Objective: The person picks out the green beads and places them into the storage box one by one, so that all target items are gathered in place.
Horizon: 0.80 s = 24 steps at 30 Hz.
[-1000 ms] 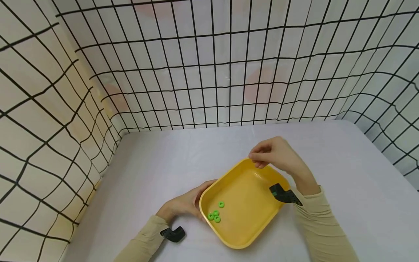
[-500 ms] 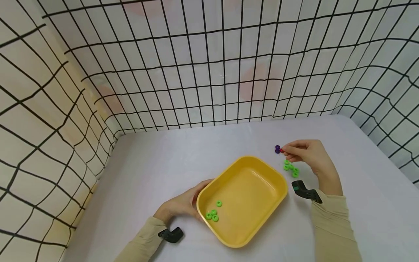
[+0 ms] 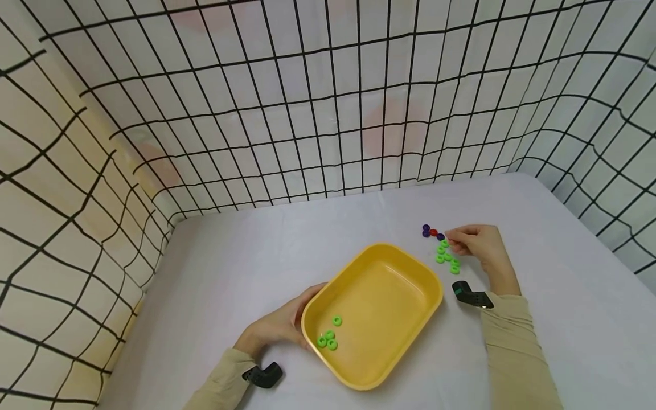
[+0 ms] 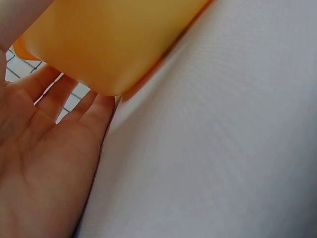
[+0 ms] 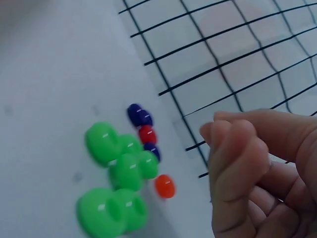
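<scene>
My left hand (image 3: 277, 326) grips one corner of a yellow plastic tray (image 3: 381, 324). In the left wrist view the fingers (image 4: 89, 106) lie along the far side of the tray's wall. Several green ring-shaped beads (image 3: 329, 334) lie inside near that corner. Beyond the tray's far right corner, my right hand (image 3: 484, 250) hovers with its fingertips gathered. Its curled fingers (image 5: 237, 148) show nothing between them. Beside them on the table are several more green rings (image 5: 128, 171), dark purple beads (image 3: 426, 227), a red bead (image 3: 433, 232) and an orange bead (image 5: 165, 186), hidden in the head view.
A white cloth covers the table (image 3: 256, 245). Black wire grid panels (image 3: 318, 114) stand along the back and both sides. Small black devices are strapped at the left wrist (image 3: 263, 374) and the right wrist (image 3: 468, 295).
My right hand has moved from over the tray's far rim to the beads on the right. It has come off the red bead since half a second ago. My left hand stays on the tray.
</scene>
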### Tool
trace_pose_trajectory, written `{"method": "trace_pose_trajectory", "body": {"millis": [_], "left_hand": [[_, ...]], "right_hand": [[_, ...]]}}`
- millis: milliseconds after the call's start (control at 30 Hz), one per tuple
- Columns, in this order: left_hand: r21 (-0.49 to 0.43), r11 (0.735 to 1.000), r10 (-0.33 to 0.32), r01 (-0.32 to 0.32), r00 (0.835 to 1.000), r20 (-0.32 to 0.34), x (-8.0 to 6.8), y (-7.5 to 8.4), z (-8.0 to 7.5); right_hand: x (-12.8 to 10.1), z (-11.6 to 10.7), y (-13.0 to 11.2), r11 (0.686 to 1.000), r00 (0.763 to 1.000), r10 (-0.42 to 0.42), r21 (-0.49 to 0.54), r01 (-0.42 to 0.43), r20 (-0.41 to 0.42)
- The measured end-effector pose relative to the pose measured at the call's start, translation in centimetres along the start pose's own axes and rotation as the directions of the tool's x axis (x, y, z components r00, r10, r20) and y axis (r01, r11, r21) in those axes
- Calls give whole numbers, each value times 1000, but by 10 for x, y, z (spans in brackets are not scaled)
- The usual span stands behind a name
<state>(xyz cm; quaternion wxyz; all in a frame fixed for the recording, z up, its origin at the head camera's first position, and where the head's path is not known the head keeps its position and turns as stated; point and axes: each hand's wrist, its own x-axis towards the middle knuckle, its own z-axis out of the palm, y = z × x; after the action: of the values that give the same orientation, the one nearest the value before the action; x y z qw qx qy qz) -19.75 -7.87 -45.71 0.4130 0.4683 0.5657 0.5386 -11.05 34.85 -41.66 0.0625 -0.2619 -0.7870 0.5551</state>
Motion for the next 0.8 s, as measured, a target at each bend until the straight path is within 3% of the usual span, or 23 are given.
{"method": "trace_pose_trajectory", "body": {"millis": [167,400,500,600,800], "left_hand": [[-15,1000,4,-4,1000,4,2,-5,0],[-13,1000,10,-10,1000,2,0,-2,0],[-23,1000,-4,4,1000,1,0,8,3],[-34,999,-18,17,1000,-2,-1,8,3],[-27,1000,-14,15,1000,4,-1,-2,0]], "right_hand": [[7,4,13,1000,997,19,13,-18,-70],[12,12,24,990,993,94,112,-85,-72],[11,13,25,994,993,91,74,-86,-75],[7,13,25,998,995,62,9,-61,-81],[4,14,24,993,995,-25,-116,13,-102]]}}
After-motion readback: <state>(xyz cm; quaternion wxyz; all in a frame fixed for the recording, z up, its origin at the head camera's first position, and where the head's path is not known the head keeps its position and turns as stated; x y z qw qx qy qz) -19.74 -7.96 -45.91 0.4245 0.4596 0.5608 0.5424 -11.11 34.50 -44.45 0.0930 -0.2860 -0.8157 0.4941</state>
